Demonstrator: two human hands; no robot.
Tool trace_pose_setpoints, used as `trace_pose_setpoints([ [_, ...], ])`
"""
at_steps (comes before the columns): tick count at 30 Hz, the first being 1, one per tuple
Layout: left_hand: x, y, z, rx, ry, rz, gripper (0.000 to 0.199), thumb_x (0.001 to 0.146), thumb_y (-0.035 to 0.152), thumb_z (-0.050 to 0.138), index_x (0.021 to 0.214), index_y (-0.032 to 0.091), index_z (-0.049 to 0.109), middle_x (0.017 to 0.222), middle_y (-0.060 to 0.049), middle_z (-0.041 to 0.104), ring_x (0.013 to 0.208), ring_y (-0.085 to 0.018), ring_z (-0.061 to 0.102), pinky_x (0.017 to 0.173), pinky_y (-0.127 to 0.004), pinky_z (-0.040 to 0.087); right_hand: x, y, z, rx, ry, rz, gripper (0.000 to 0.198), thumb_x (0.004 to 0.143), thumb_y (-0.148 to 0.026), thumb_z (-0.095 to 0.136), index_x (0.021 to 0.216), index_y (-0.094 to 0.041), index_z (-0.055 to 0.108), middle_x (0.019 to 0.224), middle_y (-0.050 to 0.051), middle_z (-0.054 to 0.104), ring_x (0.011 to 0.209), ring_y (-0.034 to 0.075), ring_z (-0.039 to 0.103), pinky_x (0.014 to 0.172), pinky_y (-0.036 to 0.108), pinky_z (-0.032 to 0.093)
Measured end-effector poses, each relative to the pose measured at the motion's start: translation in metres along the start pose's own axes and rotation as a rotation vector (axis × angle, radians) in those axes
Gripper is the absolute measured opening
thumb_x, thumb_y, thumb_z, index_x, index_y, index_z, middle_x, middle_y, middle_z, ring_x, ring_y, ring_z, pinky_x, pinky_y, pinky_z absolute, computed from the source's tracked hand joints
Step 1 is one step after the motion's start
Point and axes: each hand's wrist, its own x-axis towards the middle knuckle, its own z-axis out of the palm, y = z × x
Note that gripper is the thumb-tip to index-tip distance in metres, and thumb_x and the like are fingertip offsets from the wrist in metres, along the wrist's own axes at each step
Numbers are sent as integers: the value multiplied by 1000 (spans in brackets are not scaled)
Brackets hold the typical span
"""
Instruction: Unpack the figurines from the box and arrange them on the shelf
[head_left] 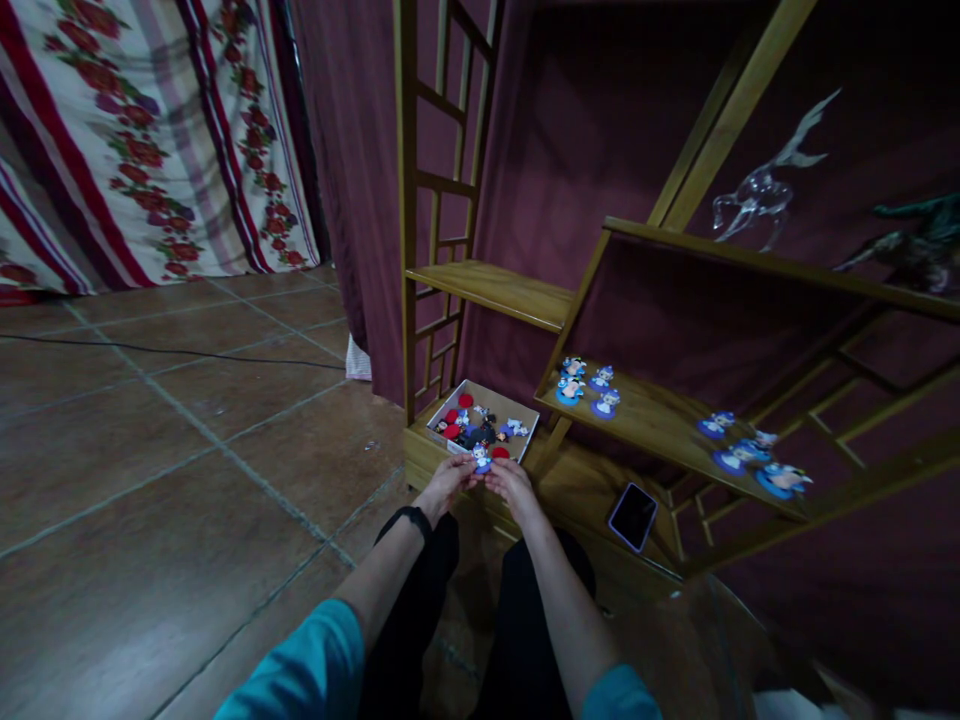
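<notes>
Between my two hands is a small white and purple figurine (pixel 481 457) on a purple round base. My left hand (pixel 450 480) pinches it from the left, and my right hand (pixel 511 482) closes on its right side. Just beyond my fingers stands an open cardboard box (pixel 531 420) holding several loose figurines and red round bases (pixel 451 431). To the right, several finished-looking figurines (pixel 606 402) on blue and purple bases stand on a wooden shelf board (pixel 652 425), with another group (pixel 739 455) farther along it.
A phone or tablet (pixel 633 516) lies on the lower shelf. The wooden shelf unit's upright (pixel 407 220) rises behind the box. A clear glass animal figure (pixel 757 200) and a dark sculpture (pixel 915 245) stand on the upper right shelf. A black cable (pixel 187 351) crosses the tiled floor.
</notes>
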Motion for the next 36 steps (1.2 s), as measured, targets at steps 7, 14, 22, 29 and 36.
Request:
trace_pose_setpoints([
  [7,0,1,1,-48,12,-16,14,70,9,67,82,11,60,69,-7,67,58,-13,64,53,-20,48,0,0,-1,-31,10,-8,32,58,-37,71,81,-18,60,67,2,65,65,15,63,65,27,49],
  [14,6,-1,-1,-59,5,-17,9,72,5,63,80,10,62,67,-6,66,57,-12,63,53,-20,49,0,2,-2,-40,9,-13,30,57,-36,71,79,-19,60,68,1,65,65,14,61,64,26,48],
  [22,4,0,-2,-39,-23,-22,8,73,7,62,80,8,64,71,-9,67,59,-12,64,53,-19,49,-1,1,-2,-42,6,-24,29,56,-35,72,77,-18,60,68,1,65,63,13,61,63,26,48],
  [29,3,1,0,-38,-17,-44,10,71,7,65,80,9,62,72,-9,68,61,-13,65,57,-20,51,-7,-2,-1,-30,-5,-60,32,58,-35,71,84,-20,61,69,1,66,65,13,61,64,25,47],
  [36,2,2,1,-46,-33,-54,9,71,8,65,79,9,61,73,-10,68,61,-14,65,58,-21,52,-5,-3,-1,-36,19,-33,34,57,-35,71,86,-19,62,68,1,65,64,14,61,63,25,47],
])
